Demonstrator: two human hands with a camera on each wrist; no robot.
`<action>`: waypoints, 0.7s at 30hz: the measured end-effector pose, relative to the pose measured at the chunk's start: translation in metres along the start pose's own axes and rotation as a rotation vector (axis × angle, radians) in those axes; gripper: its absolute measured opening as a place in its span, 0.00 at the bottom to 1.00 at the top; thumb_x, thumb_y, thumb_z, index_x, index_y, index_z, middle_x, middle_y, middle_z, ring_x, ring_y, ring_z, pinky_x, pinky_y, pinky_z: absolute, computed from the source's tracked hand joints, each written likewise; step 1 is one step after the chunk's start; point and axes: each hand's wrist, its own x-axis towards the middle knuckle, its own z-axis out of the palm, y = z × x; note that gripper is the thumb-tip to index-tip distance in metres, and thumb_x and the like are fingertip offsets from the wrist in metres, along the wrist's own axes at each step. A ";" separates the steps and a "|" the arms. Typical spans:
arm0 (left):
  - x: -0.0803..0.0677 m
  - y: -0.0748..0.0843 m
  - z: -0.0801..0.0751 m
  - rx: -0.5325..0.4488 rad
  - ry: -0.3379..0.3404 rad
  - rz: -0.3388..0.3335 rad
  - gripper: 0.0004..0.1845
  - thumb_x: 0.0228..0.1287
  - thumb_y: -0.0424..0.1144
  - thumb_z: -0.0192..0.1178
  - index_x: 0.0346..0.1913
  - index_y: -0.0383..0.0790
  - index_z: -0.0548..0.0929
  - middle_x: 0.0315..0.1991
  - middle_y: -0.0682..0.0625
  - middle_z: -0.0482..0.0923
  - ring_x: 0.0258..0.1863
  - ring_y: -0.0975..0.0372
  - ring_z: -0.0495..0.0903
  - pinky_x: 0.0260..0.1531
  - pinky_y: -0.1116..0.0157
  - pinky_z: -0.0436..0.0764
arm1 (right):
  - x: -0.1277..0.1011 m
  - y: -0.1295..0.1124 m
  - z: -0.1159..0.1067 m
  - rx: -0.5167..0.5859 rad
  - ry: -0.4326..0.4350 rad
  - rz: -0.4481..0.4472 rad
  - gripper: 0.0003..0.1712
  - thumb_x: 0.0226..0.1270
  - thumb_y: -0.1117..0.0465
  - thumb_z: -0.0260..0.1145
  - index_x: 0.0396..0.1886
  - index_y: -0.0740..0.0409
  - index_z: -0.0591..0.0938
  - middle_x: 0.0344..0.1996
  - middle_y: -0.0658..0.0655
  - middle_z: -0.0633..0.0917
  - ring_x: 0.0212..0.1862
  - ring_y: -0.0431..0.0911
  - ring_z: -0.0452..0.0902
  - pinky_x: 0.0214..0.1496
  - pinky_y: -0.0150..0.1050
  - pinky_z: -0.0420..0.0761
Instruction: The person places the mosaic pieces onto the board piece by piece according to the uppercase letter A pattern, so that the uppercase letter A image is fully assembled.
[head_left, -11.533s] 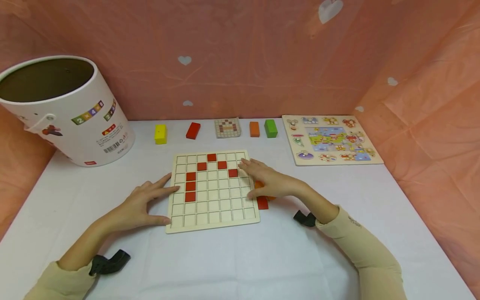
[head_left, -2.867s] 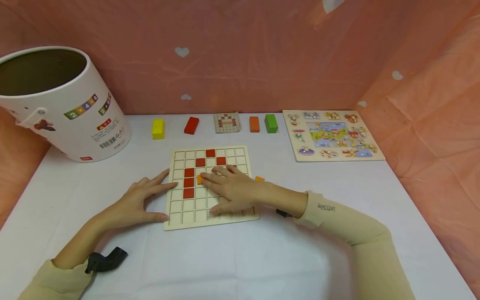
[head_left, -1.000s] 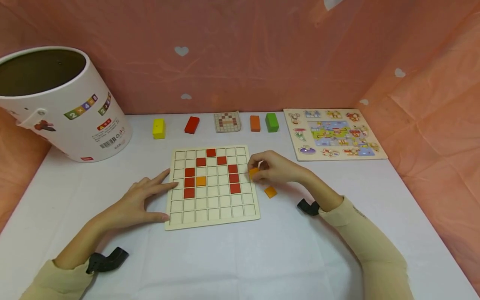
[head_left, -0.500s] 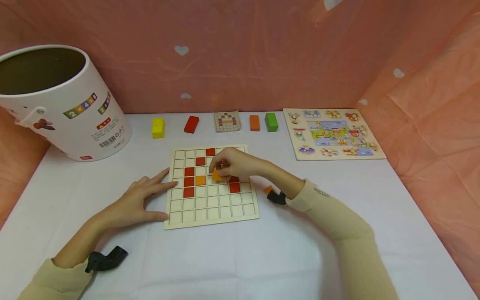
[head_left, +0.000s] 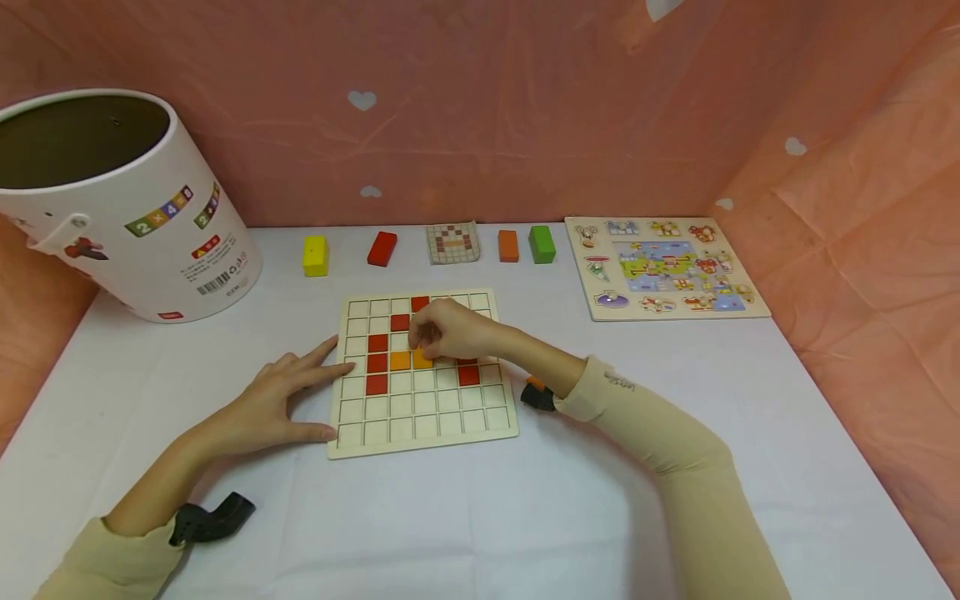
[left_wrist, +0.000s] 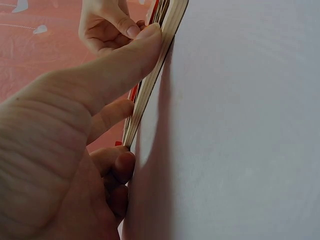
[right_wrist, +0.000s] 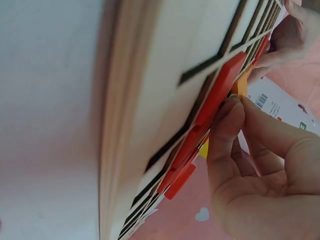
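A cream grid board [head_left: 412, 429] lies on the table with several red tiles [head_left: 377, 363] and an orange tile [head_left: 401, 361] in its cells. My right hand [head_left: 453, 329] pinches a second orange tile [head_left: 422, 359] by thumb and fingers, at the cell just right of the first; the right wrist view shows this tile [right_wrist: 241, 84] at the fingertips. Some red tiles are hidden behind that hand. Along the board's left edge, my left hand [head_left: 281, 408] rests with spread fingers and thumb touching it. One loose orange tile [head_left: 536, 382] lies right of the board, partly covered by the wrist mount.
At the back stand a yellow block [head_left: 316, 256], a red block [head_left: 382, 248], a small pattern card [head_left: 453, 243], an orange block [head_left: 508, 246] and a green block [head_left: 542, 244]. A white bucket [head_left: 187, 250] is at the left, a picture puzzle board [head_left: 667, 271] at the right.
Red tiles have been added on the board's right side, then one orange tile on its left. My right hand has taken another orange tile and carried it left; my left hand stayed.
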 end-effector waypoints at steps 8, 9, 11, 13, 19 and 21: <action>0.000 -0.001 0.000 0.002 0.005 0.004 0.46 0.48 0.61 0.75 0.71 0.49 0.73 0.79 0.42 0.50 0.48 0.60 0.62 0.47 0.52 0.63 | -0.001 -0.002 0.004 -0.062 0.020 0.045 0.05 0.62 0.73 0.71 0.36 0.63 0.84 0.33 0.53 0.84 0.36 0.43 0.73 0.40 0.30 0.73; 0.000 -0.001 0.000 0.003 0.004 0.003 0.46 0.48 0.61 0.75 0.71 0.49 0.73 0.79 0.42 0.50 0.48 0.60 0.62 0.47 0.52 0.63 | -0.001 -0.003 0.004 -0.080 0.021 0.058 0.05 0.62 0.72 0.71 0.36 0.62 0.84 0.33 0.53 0.84 0.36 0.43 0.73 0.40 0.30 0.73; -0.001 0.000 0.000 0.003 0.000 0.000 0.46 0.48 0.61 0.74 0.71 0.49 0.73 0.79 0.42 0.50 0.48 0.60 0.62 0.47 0.52 0.62 | -0.001 -0.004 0.005 -0.129 0.027 0.078 0.05 0.62 0.69 0.72 0.36 0.60 0.85 0.33 0.51 0.83 0.37 0.43 0.73 0.41 0.30 0.72; -0.001 0.000 -0.001 0.003 0.001 -0.001 0.46 0.48 0.61 0.74 0.71 0.49 0.73 0.79 0.42 0.50 0.48 0.60 0.62 0.47 0.53 0.62 | -0.002 -0.005 0.006 -0.183 0.036 0.094 0.05 0.62 0.66 0.73 0.37 0.58 0.85 0.32 0.50 0.83 0.37 0.43 0.73 0.41 0.31 0.71; 0.000 0.001 0.000 0.001 0.007 -0.005 0.46 0.48 0.61 0.75 0.71 0.49 0.73 0.79 0.42 0.50 0.48 0.60 0.62 0.46 0.53 0.62 | -0.007 -0.008 0.005 -0.288 0.081 0.093 0.07 0.63 0.63 0.73 0.39 0.55 0.85 0.31 0.49 0.82 0.37 0.43 0.74 0.39 0.33 0.71; 0.000 0.001 0.001 0.001 0.006 -0.014 0.47 0.47 0.61 0.75 0.71 0.50 0.73 0.79 0.43 0.49 0.48 0.61 0.62 0.46 0.53 0.63 | -0.013 -0.008 0.003 -0.274 0.103 0.085 0.06 0.64 0.63 0.72 0.39 0.56 0.85 0.31 0.49 0.82 0.37 0.43 0.74 0.39 0.34 0.72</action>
